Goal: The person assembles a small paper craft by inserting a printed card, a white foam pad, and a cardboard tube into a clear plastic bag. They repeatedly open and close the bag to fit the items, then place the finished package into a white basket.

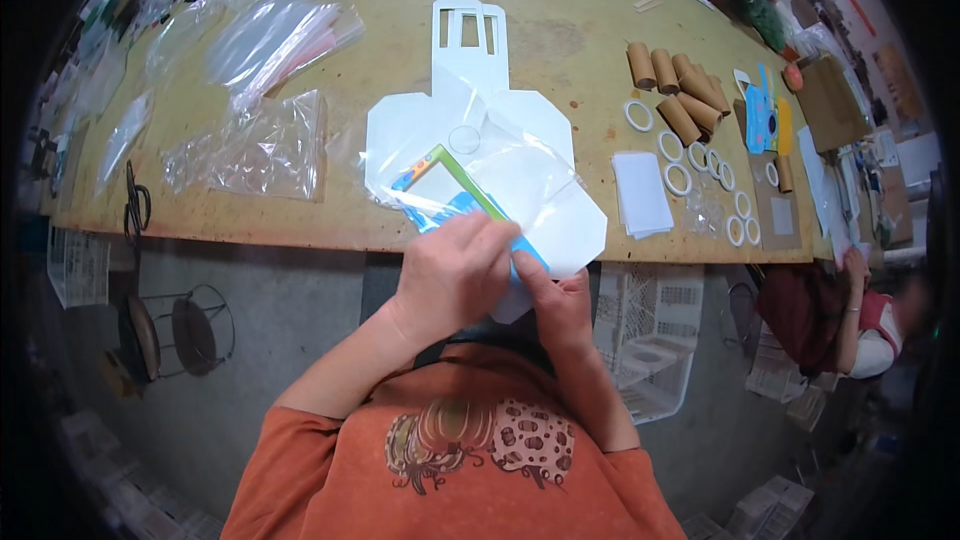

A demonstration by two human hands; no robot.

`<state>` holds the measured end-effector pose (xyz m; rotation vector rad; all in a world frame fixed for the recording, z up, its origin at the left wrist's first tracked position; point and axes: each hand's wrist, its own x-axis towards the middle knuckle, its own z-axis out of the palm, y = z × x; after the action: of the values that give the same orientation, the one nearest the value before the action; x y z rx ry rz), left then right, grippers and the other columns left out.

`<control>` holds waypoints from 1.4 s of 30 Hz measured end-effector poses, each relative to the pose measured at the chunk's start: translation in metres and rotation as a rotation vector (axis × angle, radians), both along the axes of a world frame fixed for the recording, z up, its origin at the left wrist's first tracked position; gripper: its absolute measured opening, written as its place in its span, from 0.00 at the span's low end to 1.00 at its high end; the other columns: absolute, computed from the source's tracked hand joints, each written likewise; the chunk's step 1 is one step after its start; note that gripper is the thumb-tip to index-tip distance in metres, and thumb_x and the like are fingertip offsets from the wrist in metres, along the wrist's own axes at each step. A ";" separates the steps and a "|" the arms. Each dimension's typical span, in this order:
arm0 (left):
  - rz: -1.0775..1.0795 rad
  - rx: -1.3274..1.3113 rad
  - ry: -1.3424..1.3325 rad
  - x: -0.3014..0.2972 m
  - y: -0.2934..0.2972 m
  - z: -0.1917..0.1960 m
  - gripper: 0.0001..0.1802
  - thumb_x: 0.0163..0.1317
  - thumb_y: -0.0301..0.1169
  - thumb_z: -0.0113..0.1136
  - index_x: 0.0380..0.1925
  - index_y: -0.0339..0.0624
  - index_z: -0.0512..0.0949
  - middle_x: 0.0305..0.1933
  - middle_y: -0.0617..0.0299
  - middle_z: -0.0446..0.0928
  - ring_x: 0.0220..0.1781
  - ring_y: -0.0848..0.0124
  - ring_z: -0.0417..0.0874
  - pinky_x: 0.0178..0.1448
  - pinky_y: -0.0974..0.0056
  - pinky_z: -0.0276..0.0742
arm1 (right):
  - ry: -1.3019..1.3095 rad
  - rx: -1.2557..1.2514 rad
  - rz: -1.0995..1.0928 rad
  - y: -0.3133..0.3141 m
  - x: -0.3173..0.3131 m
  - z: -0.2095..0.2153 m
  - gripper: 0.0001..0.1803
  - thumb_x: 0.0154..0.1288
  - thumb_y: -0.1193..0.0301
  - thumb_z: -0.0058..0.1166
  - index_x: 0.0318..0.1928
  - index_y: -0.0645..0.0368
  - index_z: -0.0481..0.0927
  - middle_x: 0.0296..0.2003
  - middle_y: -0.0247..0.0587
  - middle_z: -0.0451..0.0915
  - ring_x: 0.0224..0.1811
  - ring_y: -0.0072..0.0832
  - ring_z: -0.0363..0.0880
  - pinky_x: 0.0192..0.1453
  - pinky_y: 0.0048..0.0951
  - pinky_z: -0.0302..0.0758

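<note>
Gripping a blue-and-green card [468, 183] just off the near edge of the worktop [350, 232], a person pinches its lower end between right-hand [562, 305] thumb and fingers. The left hand [457, 262] bends over the card, fingers pressed together, though what they pinch is hidden. Clear film [530, 165] spreads above white cutouts [535, 115] beyond. Brown tubes [680, 120], white rings [626, 113] and a paper stack [643, 195] sit at right; scissors [130, 190] and clear bags [265, 150] lie left.
</note>
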<state>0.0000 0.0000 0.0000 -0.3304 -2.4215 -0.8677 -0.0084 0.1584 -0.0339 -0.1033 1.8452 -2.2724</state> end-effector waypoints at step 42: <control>0.176 0.225 -0.070 0.008 -0.024 -0.006 0.10 0.54 0.20 0.66 0.33 0.41 0.75 0.28 0.59 0.76 0.25 0.65 0.81 0.30 0.61 0.77 | -0.344 -0.288 0.015 -0.003 0.000 0.036 0.13 0.79 0.66 0.50 0.52 0.63 0.77 0.33 0.33 0.82 0.15 0.11 0.64 0.15 0.14 0.60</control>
<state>0.0080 -0.0236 -0.0059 -0.0020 -2.3433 -1.0728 -0.0087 0.1557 0.0020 0.2155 1.3402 -2.3533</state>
